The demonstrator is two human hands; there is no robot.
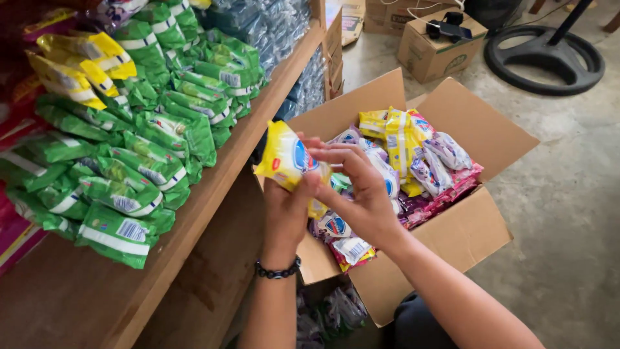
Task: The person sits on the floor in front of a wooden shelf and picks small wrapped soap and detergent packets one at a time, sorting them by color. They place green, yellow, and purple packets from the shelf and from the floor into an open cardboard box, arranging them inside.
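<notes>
A: Head view: where is the small yellow plastic soap packet [287,160]?

B: Above the open brown cardboard box [452,232], your left hand [284,210] clasps it from six o'clock; right hand [361,194] fingers pinch its three o'clock edge. Keep it flat.

shelf [213,187] left of open box [465,232] (packets [413,155] inside).
</notes>
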